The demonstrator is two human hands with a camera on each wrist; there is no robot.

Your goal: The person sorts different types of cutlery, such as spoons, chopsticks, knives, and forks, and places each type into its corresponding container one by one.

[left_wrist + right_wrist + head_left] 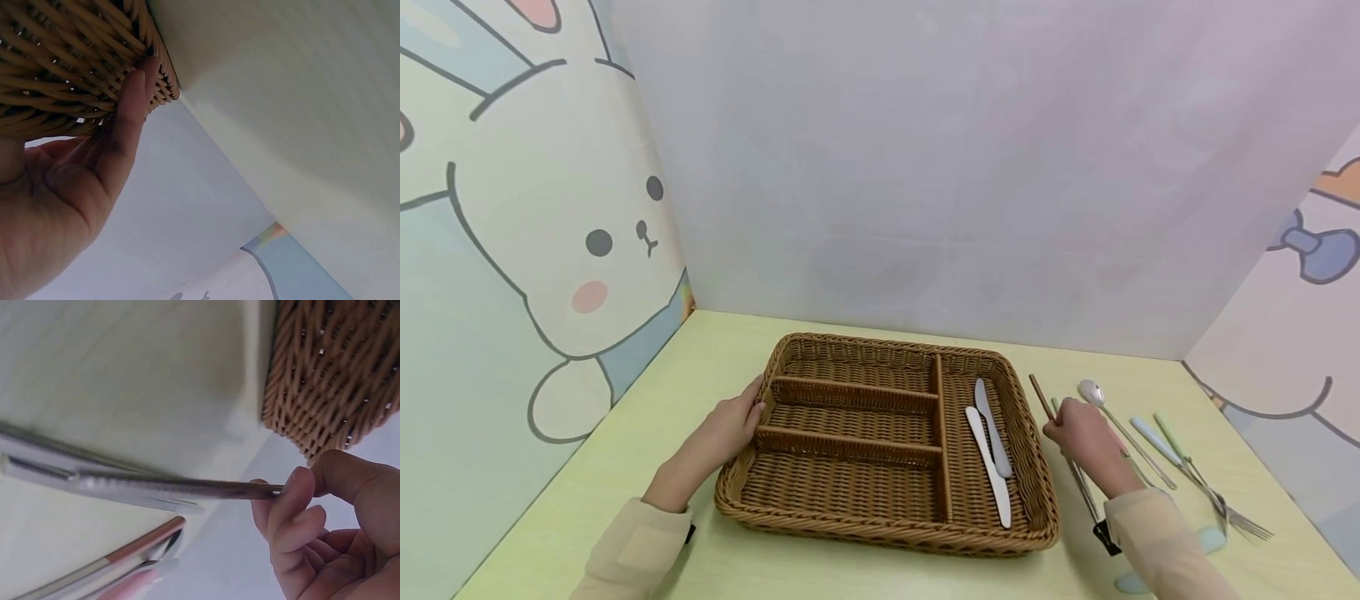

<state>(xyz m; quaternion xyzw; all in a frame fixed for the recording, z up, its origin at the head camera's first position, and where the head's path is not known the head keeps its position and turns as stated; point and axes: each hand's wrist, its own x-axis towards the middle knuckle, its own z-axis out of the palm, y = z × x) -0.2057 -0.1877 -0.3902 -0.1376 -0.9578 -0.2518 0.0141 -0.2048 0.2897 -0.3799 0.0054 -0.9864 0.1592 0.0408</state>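
Head view shows the wicker tray (880, 533) centred on the table (587, 500), the left hand (730, 425) flat against its left wall, fingers straight. Two white knives (992, 450) lie in its right compartment. The right hand (1078, 437) pinches a brown-handled chopstick (1039, 393) beside the tray; best lifted level, clearing the rim. Further right: one spoon (1093, 393), forks uncountable.

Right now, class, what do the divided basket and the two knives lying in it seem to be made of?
The basket looks like woven wicker or rattan, possibly plastic imitation: brown interlaced strands, matte. The two knives look white, smooth and uniformly pale, perhaps plastic or coated metal; the pictures leave that open.
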